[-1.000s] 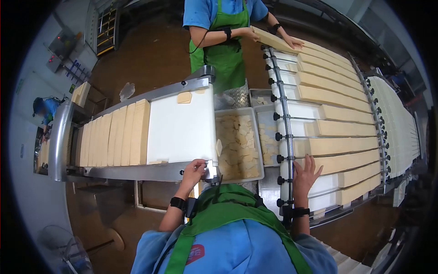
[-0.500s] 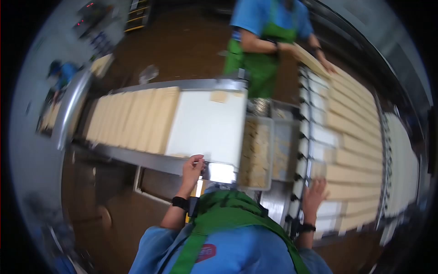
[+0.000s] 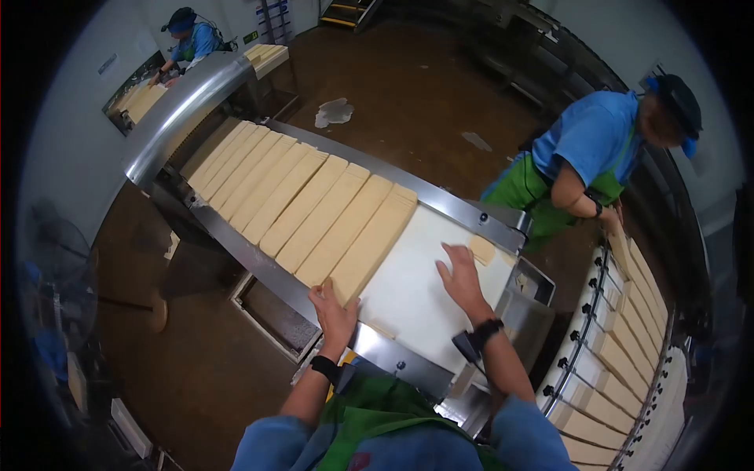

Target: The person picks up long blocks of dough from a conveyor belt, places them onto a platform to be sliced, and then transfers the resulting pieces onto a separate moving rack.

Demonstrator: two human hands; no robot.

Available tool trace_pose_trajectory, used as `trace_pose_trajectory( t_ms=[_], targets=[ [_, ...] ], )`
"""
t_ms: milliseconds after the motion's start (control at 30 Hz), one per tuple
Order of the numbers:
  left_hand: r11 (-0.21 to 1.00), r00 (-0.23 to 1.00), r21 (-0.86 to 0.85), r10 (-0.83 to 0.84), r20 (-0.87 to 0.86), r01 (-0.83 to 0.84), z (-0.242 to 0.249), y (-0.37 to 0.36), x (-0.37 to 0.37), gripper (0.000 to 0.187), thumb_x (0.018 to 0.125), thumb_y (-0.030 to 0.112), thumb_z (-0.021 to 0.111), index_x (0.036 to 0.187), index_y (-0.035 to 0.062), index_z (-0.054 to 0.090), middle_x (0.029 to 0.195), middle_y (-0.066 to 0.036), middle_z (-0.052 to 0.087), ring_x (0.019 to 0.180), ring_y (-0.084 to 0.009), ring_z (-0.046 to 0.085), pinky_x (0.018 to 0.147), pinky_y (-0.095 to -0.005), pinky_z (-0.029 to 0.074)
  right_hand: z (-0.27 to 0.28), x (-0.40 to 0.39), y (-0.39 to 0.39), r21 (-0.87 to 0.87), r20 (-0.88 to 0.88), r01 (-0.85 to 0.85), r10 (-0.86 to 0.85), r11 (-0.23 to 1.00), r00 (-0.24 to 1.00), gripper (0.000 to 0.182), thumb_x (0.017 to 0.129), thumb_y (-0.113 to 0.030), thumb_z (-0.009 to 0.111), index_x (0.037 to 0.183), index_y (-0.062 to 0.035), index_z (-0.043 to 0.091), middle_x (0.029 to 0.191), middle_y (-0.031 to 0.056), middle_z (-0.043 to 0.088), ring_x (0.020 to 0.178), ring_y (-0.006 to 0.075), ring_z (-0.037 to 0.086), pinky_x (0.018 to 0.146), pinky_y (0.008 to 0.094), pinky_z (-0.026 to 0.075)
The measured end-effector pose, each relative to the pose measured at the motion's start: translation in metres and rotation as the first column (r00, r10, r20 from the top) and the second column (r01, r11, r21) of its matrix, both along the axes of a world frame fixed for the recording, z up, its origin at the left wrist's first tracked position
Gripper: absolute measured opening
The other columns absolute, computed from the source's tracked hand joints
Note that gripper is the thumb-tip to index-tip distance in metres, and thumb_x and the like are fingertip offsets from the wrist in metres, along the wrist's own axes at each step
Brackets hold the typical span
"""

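A row of long pale-yellow blocks (image 3: 314,206), which look like stacked dough sheets, lies side by side across a white conveyor belt (image 3: 424,279). My left hand (image 3: 334,320) is at the near end of the rightmost block (image 3: 369,239), fingers apart and touching its end. Over the bare part of the belt is my right hand (image 3: 463,282), fingers spread, holding nothing. Just beyond its fingertips a small pale square piece (image 3: 481,250) lies near the belt's far right corner.
At right, a co-worker (image 3: 589,157) bends over a second conveyor (image 3: 577,345) carrying more long blocks (image 3: 624,345), hands on one. A curved metal hood (image 3: 188,110) spans the first belt's far end. Another person (image 3: 192,43) works at the back left. Metal rails (image 3: 400,357) edge the belt.
My view has turned right. My right hand has moved from the second conveyor to above the white belt. My left hand has come to the rightmost block's near end.
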State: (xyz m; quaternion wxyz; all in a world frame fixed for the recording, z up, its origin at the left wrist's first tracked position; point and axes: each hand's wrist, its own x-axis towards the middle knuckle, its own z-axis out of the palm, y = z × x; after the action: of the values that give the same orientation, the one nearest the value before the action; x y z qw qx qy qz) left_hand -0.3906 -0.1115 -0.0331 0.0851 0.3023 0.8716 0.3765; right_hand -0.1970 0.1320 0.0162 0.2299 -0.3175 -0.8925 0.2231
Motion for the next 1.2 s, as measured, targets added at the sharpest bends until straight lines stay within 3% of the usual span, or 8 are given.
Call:
trace_pose_trajectory(
  t_ms=[267, 700, 833, 933, 1067, 1133, 1167, 1200],
  targets=[
    [0.997, 0.993, -0.073, -0.006, 0.119, 0.015, 0.016, 0.01, -0.006, 0.084, 0.076, 0.015, 0.087, 0.146, -0.0011, 0.043, 0.132, -0.028, 0.039, 0.119, -0.0468, 0.052, 0.099, -0.049, 0.049, -0.04, -0.145, 0.088, 0.102, 0.173, 0.001, -0.019, 0.995, 0.985, 0.05, 0.086, -0.022, 0.076, 0.128, 0.0019, 0.064, 0.119, 0.0178, 0.057, 0.114, 0.0356, 0.052, 0.096, 0.049, 0.044],
    [0.99, 0.985, -0.129, -0.031, 0.169, 0.053, 0.024, 0.016, -0.003, 0.086, 0.075, 0.013, 0.087, 0.145, 0.0016, 0.039, 0.129, -0.024, 0.037, 0.114, -0.0467, 0.054, 0.093, -0.0502, 0.049, -0.036, -0.182, 0.081, 0.209, 0.459, 0.133, -0.217, 0.969, 0.861, 0.05, 0.086, -0.044, 0.073, 0.117, -0.0037, 0.07, 0.113, 0.0132, 0.059, 0.113, 0.0288, 0.051, 0.091, 0.0473, 0.038],
    [0.986, 0.986, -0.161, -0.018, 0.169, 0.046, 0.02, 0.024, 0.0, 0.085, 0.073, 0.013, 0.088, 0.143, 0.0028, 0.041, 0.13, -0.024, 0.038, 0.114, -0.0459, 0.054, 0.092, -0.0501, 0.049, -0.037, -0.152, 0.082, 0.239, 0.472, 0.127, -0.229, 0.963, 0.851, 0.052, 0.086, -0.045, 0.073, 0.113, -0.0002, 0.07, 0.11, 0.0157, 0.064, 0.112, 0.031, 0.055, 0.093, 0.0476, 0.039],
    [0.98, 0.989, -0.138, -0.142, 0.032, 0.145, 0.017, 0.029, 0.006, 0.086, 0.068, 0.019, 0.092, 0.139, 0.0053, 0.046, 0.13, -0.023, 0.042, 0.115, -0.0428, 0.056, 0.093, -0.049, 0.051, -0.043, -0.083, 0.075, 0.188, 0.4, 0.302, -0.354, 0.935, 0.846, 0.055, 0.088, -0.046, 0.071, 0.111, 0.004, 0.067, 0.107, 0.0221, 0.067, 0.103, 0.0405, 0.064, 0.095, 0.0554, 0.044],
    [0.888, 0.911, -0.205, -0.407, 0.068, 0.412, 0.029, 0.047, 0.018, 0.085, 0.066, 0.022, 0.092, 0.138, 0.0082, 0.048, 0.129, -0.022, 0.045, 0.112, -0.0427, 0.059, 0.092, -0.0492, 0.052, -0.039, 0.027, 0.043, 0.154, 0.316, 0.56, -0.577, 0.814, 0.753, 0.06, 0.091, -0.047, 0.07, 0.113, 0.0086, 0.063, 0.106, 0.0303, 0.065, 0.099, 0.0462, 0.065, 0.094, 0.0554, 0.05],
    [0.797, 0.829, -0.243, -0.555, 0.066, 0.553, 0.033, 0.053, 0.023, 0.084, 0.069, 0.029, 0.091, 0.139, 0.0103, 0.049, 0.129, -0.022, 0.047, 0.11, -0.0429, 0.06, 0.091, -0.0491, 0.053, -0.022, 0.067, 0.016, 0.055, 0.458, 0.679, -0.623, 0.732, 0.634, 0.068, 0.094, -0.05, 0.067, 0.123, 0.0111, 0.059, 0.119, 0.0359, 0.06, 0.11, 0.0469, 0.061, 0.101, 0.0505, 0.047],
    [0.758, 0.807, -0.298, -0.584, 0.085, 0.581, 0.032, 0.056, 0.025, 0.084, 0.069, 0.032, 0.089, 0.14, 0.011, 0.049, 0.131, -0.022, 0.048, 0.111, -0.0424, 0.06, 0.091, -0.0495, 0.054, -0.039, 0.085, 0.011, 0.161, 0.453, 0.625, -0.62, 0.764, 0.641, 0.067, 0.095, -0.048, 0.067, 0.125, 0.0106, 0.057, 0.12, 0.0347, 0.06, 0.109, 0.047, 0.061, 0.098, 0.051, 0.048],
    [0.726, 0.773, -0.294, -0.629, 0.08, 0.622, 0.028, 0.058, 0.029, 0.084, 0.069, 0.032, 0.089, 0.14, 0.011, 0.049, 0.131, -0.022, 0.048, 0.111, -0.0424, 0.06, 0.091, -0.0495, 0.054, -0.037, 0.09, 0.0, 0.114, 0.368, 0.649, -0.639, 0.752, 0.676, 0.068, 0.096, -0.049, 0.066, 0.125, 0.0115, 0.057, 0.119, 0.0338, 0.061, 0.109, 0.0464, 0.06, 0.098, 0.0509, 0.048]
  ],
)
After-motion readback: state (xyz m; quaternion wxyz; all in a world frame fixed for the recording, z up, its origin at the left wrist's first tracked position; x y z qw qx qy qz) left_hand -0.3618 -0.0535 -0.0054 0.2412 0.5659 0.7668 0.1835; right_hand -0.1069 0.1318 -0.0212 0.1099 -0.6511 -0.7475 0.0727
